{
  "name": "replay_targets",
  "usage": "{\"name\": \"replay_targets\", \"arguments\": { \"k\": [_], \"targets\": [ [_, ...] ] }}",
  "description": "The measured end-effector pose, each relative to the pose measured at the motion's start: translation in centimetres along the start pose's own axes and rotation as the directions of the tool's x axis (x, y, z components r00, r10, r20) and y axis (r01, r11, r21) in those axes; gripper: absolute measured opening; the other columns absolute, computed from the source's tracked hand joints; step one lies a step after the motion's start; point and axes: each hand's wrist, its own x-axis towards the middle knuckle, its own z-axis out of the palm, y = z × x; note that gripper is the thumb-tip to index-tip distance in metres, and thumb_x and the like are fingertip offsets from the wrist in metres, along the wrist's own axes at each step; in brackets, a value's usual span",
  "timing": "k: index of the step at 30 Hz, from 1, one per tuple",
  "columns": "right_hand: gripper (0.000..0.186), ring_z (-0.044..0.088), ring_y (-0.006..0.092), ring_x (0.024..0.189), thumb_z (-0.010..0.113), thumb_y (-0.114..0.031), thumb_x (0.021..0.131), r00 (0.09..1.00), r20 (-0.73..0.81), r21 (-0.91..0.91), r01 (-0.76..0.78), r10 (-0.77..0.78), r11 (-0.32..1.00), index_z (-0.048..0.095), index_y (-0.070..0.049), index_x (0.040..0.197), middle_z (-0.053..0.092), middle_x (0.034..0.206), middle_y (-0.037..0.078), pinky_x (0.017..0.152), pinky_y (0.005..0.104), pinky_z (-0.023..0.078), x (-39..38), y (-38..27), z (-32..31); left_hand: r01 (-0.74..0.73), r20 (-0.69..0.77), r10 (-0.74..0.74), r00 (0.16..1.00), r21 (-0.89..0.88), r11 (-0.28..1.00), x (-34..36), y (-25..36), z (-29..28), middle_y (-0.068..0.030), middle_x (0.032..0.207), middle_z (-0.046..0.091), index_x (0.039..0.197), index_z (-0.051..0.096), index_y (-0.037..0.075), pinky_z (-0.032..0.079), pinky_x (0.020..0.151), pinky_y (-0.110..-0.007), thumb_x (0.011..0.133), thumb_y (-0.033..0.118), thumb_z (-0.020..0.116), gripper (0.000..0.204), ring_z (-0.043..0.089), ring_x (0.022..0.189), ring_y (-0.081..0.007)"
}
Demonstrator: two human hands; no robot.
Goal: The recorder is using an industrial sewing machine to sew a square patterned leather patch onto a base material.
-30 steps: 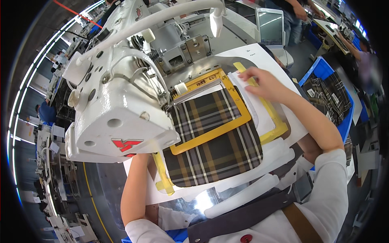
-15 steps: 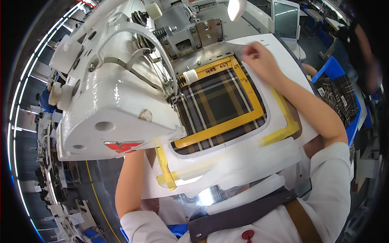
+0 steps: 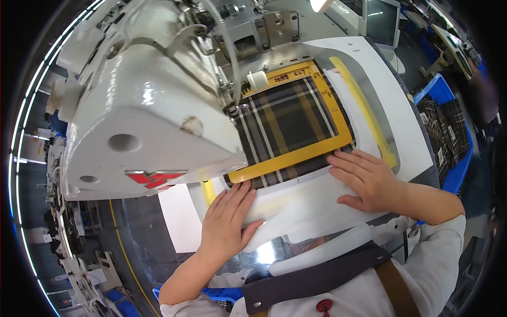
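A dark plaid fabric piece (image 3: 288,124) lies under a yellow clamp frame (image 3: 296,158) beside the white sewing machine head (image 3: 158,127). My left hand (image 3: 227,219) rests flat at the near left, fingers stretched, tips by the frame's near left corner. Near the right corner, my right hand (image 3: 369,182) lies flat with its fingers spread, tips at the fabric's near edge. Neither hand holds anything. Whitish sheet material (image 3: 301,203) lies between and beneath the hands. The machine head hides the needle area and the fabric's left side.
A white ridged knob (image 3: 257,80) stands at the frame's far left corner. Yellow tape (image 3: 364,108) runs along a clear sheet over white paper (image 3: 404,124). To the right, a blue crate (image 3: 446,91) holds plaid pieces. A monitor (image 3: 381,22) stands at the far right.
My right hand has come down from the frame's far right corner to its near right side. My left hand has emerged from behind the machine head to the near left. The view has shifted slightly.
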Motion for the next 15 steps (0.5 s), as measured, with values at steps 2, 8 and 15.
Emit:
{"name": "replay_targets", "arguments": {
  "k": [2, 8, 15],
  "targets": [
    [0.049, 0.058, 0.0305, 0.116, 0.068, -0.036, 0.084, 0.997, 0.068, -0.006, -0.047, 0.048, 0.999, 0.061, 0.001, 0.114, 0.061, 0.122, 0.017, 0.102, 0.0418, 0.042, -0.1, -0.2, 0.0, -0.014, 0.005, 0.014, 1.0, 0.034, 0.999, -0.4, 0.0, 0.1, -0.0142, 0.137, 0.05, 0.13, 0.052, 0.005, 0.039, 0.104, -0.044, 0.078, 0.029, 0.072, 0.06, 0.049, 0.126, -0.0307],
    [0.05, 0.059, 0.0303, 0.112, 0.063, -0.04, 0.087, 0.998, 0.052, -0.106, -0.017, 0.023, 0.994, 0.062, 0.003, 0.112, 0.062, 0.118, 0.02, 0.101, 0.0416, 0.04, -1.4, 0.1, 1.2, 0.019, -0.008, -0.019, 1.0, 0.036, 0.999, -1.1, -0.2, 0.8, -0.0134, 0.128, 0.056, 0.125, 0.055, 0.004, 0.041, 0.1, -0.043, 0.076, 0.03, 0.073, 0.058, 0.052, 0.121, -0.0317],
    [0.036, 0.063, 0.0255, 0.103, 0.063, -0.032, 0.088, 0.953, -0.157, 0.26, -0.212, 0.258, 0.942, 0.065, -0.002, 0.108, 0.065, 0.113, 0.014, 0.091, 0.0377, 0.048, -3.4, 0.0, -4.6, -0.03, -0.09, 0.038, 0.995, 0.09, 0.995, -0.6, 0.6, 0.9, -0.0157, 0.128, 0.056, 0.12, 0.058, 0.002, 0.037, 0.099, -0.044, 0.088, 0.028, 0.054, 0.041, 0.053, 0.115, -0.0358]
  ]
}}
